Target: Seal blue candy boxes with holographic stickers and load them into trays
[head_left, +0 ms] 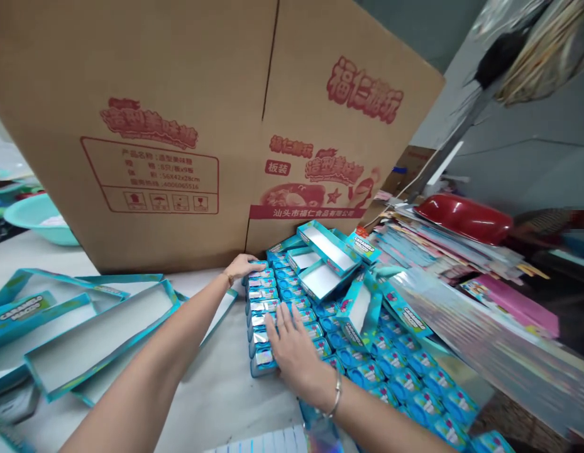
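Note:
A row of small blue candy packs (262,301) with silvery labels lies on the white table (225,390), beside many more blue packs (405,377) spread to the right. My left hand (242,267) is cupped against the far end of the row, close to the big cardboard carton (188,126). My right hand (294,352) lies flat on the near end of the row, fingers stretched out, a bracelet on its wrist. Neither hand grips anything.
Empty blue display trays (98,340) lie at the left, and more trays (327,251) sit on the packs by the carton. A teal basin (34,217) stands far left. Stacked printed sheets (442,242) and a red object (466,217) fill the right.

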`<state>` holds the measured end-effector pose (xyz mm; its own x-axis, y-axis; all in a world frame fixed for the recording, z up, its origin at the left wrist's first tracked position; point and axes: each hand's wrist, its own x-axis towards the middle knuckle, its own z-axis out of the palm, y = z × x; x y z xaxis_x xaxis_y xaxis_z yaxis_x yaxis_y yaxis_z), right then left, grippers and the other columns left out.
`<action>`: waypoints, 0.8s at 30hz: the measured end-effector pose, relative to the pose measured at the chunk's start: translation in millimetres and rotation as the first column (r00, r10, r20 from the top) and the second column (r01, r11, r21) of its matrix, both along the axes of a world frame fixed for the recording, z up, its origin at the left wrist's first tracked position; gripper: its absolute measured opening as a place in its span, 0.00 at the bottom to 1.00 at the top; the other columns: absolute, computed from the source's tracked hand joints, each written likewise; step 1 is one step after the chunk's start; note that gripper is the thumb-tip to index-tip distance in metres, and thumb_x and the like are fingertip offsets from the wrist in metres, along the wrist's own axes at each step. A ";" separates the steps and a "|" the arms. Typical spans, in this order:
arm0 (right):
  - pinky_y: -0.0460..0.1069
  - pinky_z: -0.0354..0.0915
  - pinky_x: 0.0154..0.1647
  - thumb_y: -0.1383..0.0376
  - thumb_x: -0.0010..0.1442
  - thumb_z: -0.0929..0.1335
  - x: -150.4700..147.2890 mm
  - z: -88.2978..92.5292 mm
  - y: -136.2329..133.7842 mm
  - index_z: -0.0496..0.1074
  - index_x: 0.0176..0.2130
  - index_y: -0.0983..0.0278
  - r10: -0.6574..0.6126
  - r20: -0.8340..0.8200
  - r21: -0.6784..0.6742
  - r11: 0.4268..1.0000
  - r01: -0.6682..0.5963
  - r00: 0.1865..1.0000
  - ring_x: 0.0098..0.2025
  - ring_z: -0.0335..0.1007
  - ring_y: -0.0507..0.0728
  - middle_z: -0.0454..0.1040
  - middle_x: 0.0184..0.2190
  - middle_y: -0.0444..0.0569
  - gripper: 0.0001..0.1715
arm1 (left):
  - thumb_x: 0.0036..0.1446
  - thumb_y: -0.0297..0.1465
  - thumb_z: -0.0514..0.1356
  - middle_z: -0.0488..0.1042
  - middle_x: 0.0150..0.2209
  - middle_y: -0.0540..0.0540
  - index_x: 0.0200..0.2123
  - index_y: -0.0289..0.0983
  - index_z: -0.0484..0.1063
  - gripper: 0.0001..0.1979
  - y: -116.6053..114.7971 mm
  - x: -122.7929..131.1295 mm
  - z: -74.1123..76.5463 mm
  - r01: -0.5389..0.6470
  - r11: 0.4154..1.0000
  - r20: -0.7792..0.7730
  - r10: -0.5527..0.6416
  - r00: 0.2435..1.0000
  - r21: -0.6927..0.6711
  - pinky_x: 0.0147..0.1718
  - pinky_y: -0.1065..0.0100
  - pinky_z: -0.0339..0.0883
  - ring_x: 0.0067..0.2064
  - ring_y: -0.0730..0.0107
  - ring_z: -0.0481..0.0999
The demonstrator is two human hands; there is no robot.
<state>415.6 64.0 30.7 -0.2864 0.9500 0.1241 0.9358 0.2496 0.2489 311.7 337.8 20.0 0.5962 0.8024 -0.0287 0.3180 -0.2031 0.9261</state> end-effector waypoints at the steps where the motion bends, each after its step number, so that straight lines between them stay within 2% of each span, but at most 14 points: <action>1: 0.71 0.47 0.67 0.59 0.49 0.77 -6.3 0.7 -1.7 0.57 0.65 0.74 0.025 -0.006 0.013 1.000 -0.025 1.000 0.67 0.52 0.78 0.60 0.63 0.74 0.53 | 0.37 0.50 0.70 0.81 0.33 0.44 0.37 0.32 0.80 0.29 -3.2 -4.1 3.1 0.015 1.000 -0.004 -0.015 1.000 -0.008 0.32 0.68 0.66 0.35 0.61 0.77; 3: 0.72 0.47 0.66 0.55 0.52 0.75 -24.9 3.7 -8.7 0.56 0.65 0.76 0.063 -0.045 0.019 0.998 -0.063 0.997 0.68 0.50 0.78 0.58 0.63 0.77 0.52 | 0.37 0.49 0.70 0.80 0.32 0.45 0.36 0.32 0.81 0.29 -10.3 -14.3 9.1 0.039 0.999 -0.018 -0.039 0.999 -0.023 0.32 0.68 0.66 0.33 0.62 0.76; 6: 0.73 0.46 0.67 0.48 0.52 0.74 -62.0 6.5 -21.0 0.53 0.66 0.79 0.104 -0.142 0.001 0.995 -0.104 0.984 0.69 0.45 0.80 0.53 0.65 0.80 0.57 | 0.36 0.49 0.71 0.80 0.30 0.45 0.37 0.32 0.81 0.29 -22.0 -37.1 16.6 0.053 0.998 -0.057 -0.055 0.997 -0.042 0.30 0.69 0.65 0.32 0.63 0.75; 10: 0.72 0.46 0.66 0.52 0.54 0.74 -104.5 7.3 -27.7 0.50 0.66 0.79 0.161 -0.250 -0.004 0.986 -0.168 0.955 0.69 0.44 0.80 0.48 0.66 0.83 0.56 | 0.37 0.50 0.70 0.80 0.33 0.45 0.38 0.34 0.81 0.29 -35.8 -83.0 26.0 0.022 1.000 -0.116 -0.024 0.993 -0.021 0.29 0.70 0.65 0.34 0.63 0.75; 14: 0.70 0.46 0.66 0.54 0.52 0.75 -126.6 8.0 -26.6 0.49 0.65 0.78 0.250 -0.260 0.038 0.968 -0.249 0.933 0.69 0.44 0.80 0.48 0.66 0.83 0.56 | 0.37 0.53 0.69 0.81 0.37 0.44 0.37 0.35 0.81 0.30 -44.7 -131.8 37.0 -0.062 0.998 -0.160 0.066 0.985 0.029 0.31 0.68 0.68 0.37 0.59 0.76; 17: 0.69 0.46 0.66 0.54 0.53 0.74 -136.8 10.7 -25.7 0.48 0.65 0.79 0.292 -0.260 0.062 0.956 -0.286 0.921 0.69 0.45 0.77 0.48 0.65 0.83 0.56 | 0.33 0.55 0.69 0.82 0.37 0.43 0.35 0.36 0.81 0.31 -48.9 -156.8 42.8 -0.127 0.991 -0.190 0.135 0.972 0.053 0.36 0.64 0.71 0.40 0.54 0.78; 20: 0.70 0.45 0.66 0.49 0.52 0.75 -137.2 23.1 -32.1 0.46 0.66 0.77 0.310 -0.275 0.066 0.951 -0.304 0.910 0.70 0.42 0.77 0.48 0.66 0.80 0.60 | 0.30 0.55 0.70 0.82 0.38 0.42 0.35 0.36 0.81 0.33 -52.0 -166.9 48.8 -0.175 0.981 -0.212 0.189 0.959 0.080 0.43 0.59 0.73 0.42 0.50 0.79; 22: 0.71 0.46 0.66 0.43 0.52 0.74 -125.7 37.6 -46.7 0.45 0.68 0.73 0.323 -0.320 0.095 0.946 -0.309 0.891 0.71 0.38 0.76 0.45 0.68 0.75 0.63 | 0.31 0.55 0.70 0.81 0.44 0.38 0.39 0.34 0.80 0.35 -56.5 -165.0 56.5 -0.238 0.962 -0.204 0.261 0.943 0.130 0.50 0.55 0.70 0.48 0.45 0.77; 24: 0.68 0.48 0.67 0.42 0.56 0.71 -102.7 52.4 -72.9 0.45 0.69 0.69 0.331 -0.401 0.137 0.944 -0.301 0.854 0.71 0.38 0.73 0.46 0.70 0.68 0.58 | 0.38 0.56 0.67 0.75 0.54 0.35 0.46 0.33 0.76 0.38 -69.7 -157.0 67.6 -0.347 0.913 -0.164 0.384 0.909 0.215 0.57 0.52 0.65 0.57 0.42 0.71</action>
<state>312.9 -8.9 83.1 -0.4782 0.8023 0.3573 0.8296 0.5462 -0.1160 154.7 268.1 87.6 0.2566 0.9653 0.0476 0.5743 -0.1919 0.7958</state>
